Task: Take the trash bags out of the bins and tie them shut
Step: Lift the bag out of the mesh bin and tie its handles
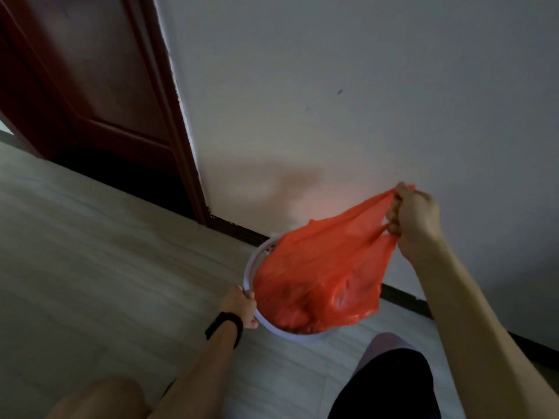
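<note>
**Red bag (320, 273) half out of the bin (252, 264)**

The right hand (414, 219) is closed tight around the gathered top of the bag, fingers curled over the bunched plastic, a twisted strand of it running out between them. It holds that end up and to the right, near the wall (332, 86), so the plastic stretches taut from the fist down to the bin.

The left hand (242, 306) grips the near rim of the white, round bin, fingers wrapped over the edge. A black wristband (225, 326) sits on that wrist.

The bag's lower, bulging part lies inside the bin and hangs over its right rim; dark shapes show faintly through the plastic, but the contents cannot be made out. At the far rim a bit of the bin's inside is uncovered.

The bin stands on the pale floor (106, 252), close to the dark baseboard (242, 229). A dark red door (90, 86) stands to the left. The person's bare knee and black shorts (393, 385) fill the bottom edge.
</note>
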